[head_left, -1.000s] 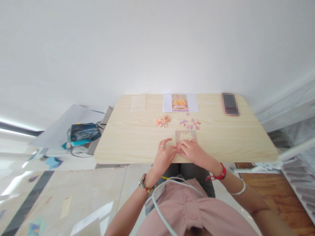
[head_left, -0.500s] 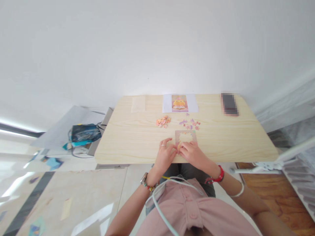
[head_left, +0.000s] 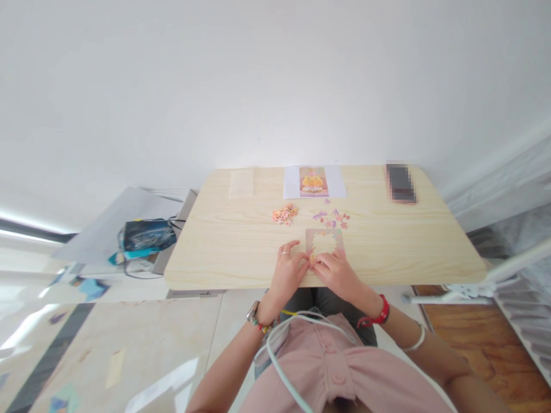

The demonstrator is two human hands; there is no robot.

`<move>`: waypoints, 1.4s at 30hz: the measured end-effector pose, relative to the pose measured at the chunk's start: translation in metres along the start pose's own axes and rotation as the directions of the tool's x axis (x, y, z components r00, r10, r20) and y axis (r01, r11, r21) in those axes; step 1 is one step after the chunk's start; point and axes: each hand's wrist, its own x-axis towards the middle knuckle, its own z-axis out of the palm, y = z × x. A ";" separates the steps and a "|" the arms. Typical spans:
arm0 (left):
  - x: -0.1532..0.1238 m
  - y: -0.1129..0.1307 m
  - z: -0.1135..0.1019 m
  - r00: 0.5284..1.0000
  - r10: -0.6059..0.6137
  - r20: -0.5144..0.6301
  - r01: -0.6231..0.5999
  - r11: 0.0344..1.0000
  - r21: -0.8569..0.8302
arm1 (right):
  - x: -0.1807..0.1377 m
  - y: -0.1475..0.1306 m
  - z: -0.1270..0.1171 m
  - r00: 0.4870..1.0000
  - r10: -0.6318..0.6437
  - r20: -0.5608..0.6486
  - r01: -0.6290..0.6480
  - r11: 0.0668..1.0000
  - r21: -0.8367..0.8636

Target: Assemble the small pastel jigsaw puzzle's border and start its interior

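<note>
Head view, only one. Jigsaw border (head_left: pixel 309 241) lies flat on the table (head_left: pixel 224 246), close to the near edge, open in the middle. Both hands are at its 7 o'clock corner. Left hand (head_left: pixel 287 269) comes in from 8 o'clock, outside the border's left side; right hand (head_left: pixel 338 272) comes in from 4, covering much of the near side.

Key relation: from the fingertips, the border spreads away over 12 to 3 o'clock. Long axis probably 12-to-6, not certain, near side covered. Both hands about equally near that corner, tips almost meeting.

Grip: fingers of each hand drawn in and bent down onto the corner; can't tell if either pinches a piece or just presses.

From the fingertips: purple-pink loose pieces (head_left: pixel 333 224) at 1 o'clock, orange piece pile (head_left: pixel 284 214) at 11, sheet with printed picture (head_left: pixel 314 182) at 12, phone (head_left: pixel 401 184) at 2.
</note>
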 end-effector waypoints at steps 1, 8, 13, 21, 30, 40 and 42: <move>0.001 0.000 0.000 1.000 0.002 0.000 -0.002 1.000 0.004 | 0.000 0.001 -0.002 1.000 0.002 0.000 -0.002 1.000 0.012; 0.004 0.001 -0.001 0.999 0.041 -0.016 -0.041 0.999 -0.003 | -0.007 0.046 -0.028 0.962 0.246 -0.118 -0.243 0.969 0.042; 0.012 0.002 -0.004 0.997 0.020 -0.072 -0.022 1.000 -0.022 | -0.018 0.103 -0.036 0.909 0.399 -0.118 -0.394 0.917 0.063; 0.019 0.000 -0.009 0.994 0.011 -0.105 -0.013 1.000 -0.021 | -0.003 0.127 -0.035 0.932 0.362 -0.013 -0.358 0.926 0.121; 0.023 -0.008 -0.010 0.993 0.020 -0.120 -0.018 1.000 0.012 | 0.033 0.114 -0.023 0.952 0.291 0.096 -0.304 0.935 0.181; 0.023 -0.012 -0.008 0.991 0.025 -0.132 -0.022 0.999 0.027 | 0.061 0.106 -0.012 0.945 0.280 0.170 -0.292 0.955 0.052; 0.022 -0.013 -0.008 0.991 0.017 -0.131 -0.014 0.999 0.030 | 0.058 0.111 -0.014 0.947 0.280 0.159 -0.292 0.955 0.060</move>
